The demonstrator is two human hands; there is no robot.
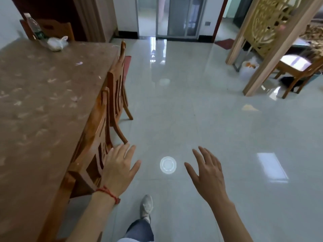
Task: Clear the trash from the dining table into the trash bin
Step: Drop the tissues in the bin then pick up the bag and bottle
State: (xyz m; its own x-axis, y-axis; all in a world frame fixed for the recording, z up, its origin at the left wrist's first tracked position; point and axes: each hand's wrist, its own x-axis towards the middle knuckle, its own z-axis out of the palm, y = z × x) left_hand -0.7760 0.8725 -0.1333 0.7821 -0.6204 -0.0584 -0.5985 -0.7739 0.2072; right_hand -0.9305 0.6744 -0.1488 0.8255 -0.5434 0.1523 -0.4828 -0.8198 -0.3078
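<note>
Both hands, left (120,169) and right (208,173), spread wide, holding nothing; table (35,102) left of them, bottle (34,27) and bag (56,43) far ahead.

I am seeing a glossy grey tiled floor (201,119) reflecting light; wooden chairs (111,95) are standing at nine o'clock, a carved screen (272,28) at two o'clock.

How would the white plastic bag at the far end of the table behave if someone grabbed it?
The bag looks crumpled and knotted, so probably floppy and easy to pinch by its tied top. It seems small and thin, likely light. It sits against the bottle, so pulling it away carelessly might tip that.
</note>
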